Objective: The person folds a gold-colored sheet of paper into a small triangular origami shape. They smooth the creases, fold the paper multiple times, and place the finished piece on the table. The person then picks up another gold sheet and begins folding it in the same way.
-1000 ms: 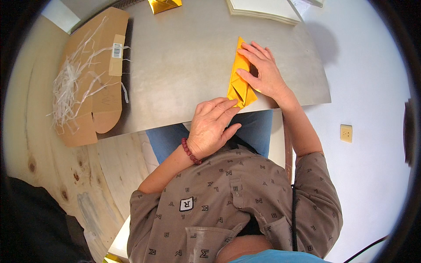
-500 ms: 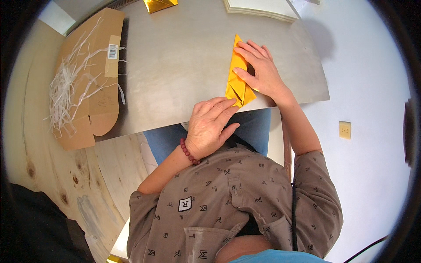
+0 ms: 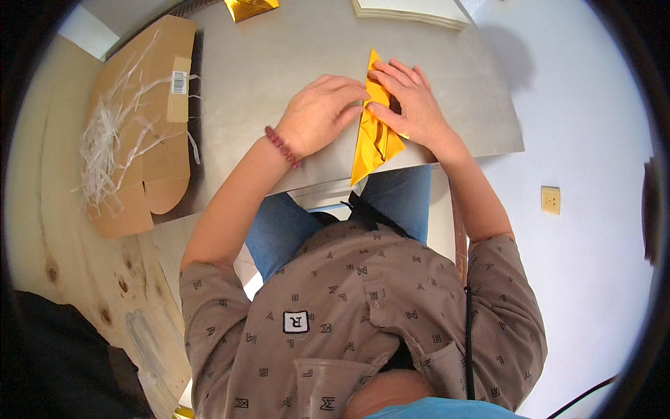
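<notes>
A folded sheet of shiny gold paper lies along the table near its front edge, long and narrow with a point at each end. Over its right side rests my right hand, thumb and fingers holding it against the table. The fingers of my left hand are bent together, their tips gripping the left edge of the paper beside my right thumb. How the left fingertips meet the fold is partly hidden. A dark red bead bracelet circles my left wrist.
On the left lies an opened brown cardboard box with white shredded strips. At the far edge of the grey metal table sit another gold piece and a stack of pale sheets. A white wall stands right.
My left hand has moved away from me, from the paper's near end up to its left edge. The near end now shows a long point. My right hand has stayed nearly in place.
</notes>
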`<state>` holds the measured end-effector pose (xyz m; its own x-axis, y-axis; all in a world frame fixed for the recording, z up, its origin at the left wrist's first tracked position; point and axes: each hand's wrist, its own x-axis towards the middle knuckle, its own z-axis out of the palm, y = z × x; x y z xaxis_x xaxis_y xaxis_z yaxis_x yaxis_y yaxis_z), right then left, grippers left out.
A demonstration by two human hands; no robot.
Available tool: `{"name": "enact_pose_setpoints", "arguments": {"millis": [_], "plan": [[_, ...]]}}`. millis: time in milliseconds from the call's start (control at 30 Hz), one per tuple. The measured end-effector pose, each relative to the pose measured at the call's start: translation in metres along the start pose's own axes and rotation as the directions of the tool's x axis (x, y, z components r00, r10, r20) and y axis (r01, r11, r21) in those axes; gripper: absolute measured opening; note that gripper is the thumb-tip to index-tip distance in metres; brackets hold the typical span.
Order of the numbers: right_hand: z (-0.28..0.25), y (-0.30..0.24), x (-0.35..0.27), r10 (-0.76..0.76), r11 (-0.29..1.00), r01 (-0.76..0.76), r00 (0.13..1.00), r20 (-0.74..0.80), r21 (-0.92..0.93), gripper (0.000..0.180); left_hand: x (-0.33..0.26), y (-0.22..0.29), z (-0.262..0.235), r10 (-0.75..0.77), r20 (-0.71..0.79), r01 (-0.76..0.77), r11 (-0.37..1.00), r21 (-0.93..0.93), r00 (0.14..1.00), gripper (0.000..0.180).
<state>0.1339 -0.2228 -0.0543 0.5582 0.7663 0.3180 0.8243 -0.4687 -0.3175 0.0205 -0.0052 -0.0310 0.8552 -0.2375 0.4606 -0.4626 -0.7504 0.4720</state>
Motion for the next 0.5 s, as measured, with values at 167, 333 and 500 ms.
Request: {"name": "enact_pose_setpoints", "arguments": {"millis": [167, 333, 500], "plan": [[-0.001, -0.001, -0.001, -0.016, 1.000, 0.015, 1.000, -0.027, -0.019, 0.062, 0.012, -0.016, 0.011, 0.034, 0.136, -0.041, 0.998, 0.050, 0.990, 0.023], [-0.006, 0.006, -0.006, 0.179, 0.938, -0.102, 0.961, -0.212, 0.330, 0.054, 0.009, -0.020, 0.010, 0.052, 0.154, -0.056, 0.998, 0.022, 0.987, 0.026], [-0.010, 0.003, -0.007, 0.218, 0.900, -0.141, 0.965, -0.147, 0.412, 0.047, 0.009, -0.019, 0.011, 0.065, 0.137, -0.066, 0.998, 0.008, 0.988, 0.024]]}}
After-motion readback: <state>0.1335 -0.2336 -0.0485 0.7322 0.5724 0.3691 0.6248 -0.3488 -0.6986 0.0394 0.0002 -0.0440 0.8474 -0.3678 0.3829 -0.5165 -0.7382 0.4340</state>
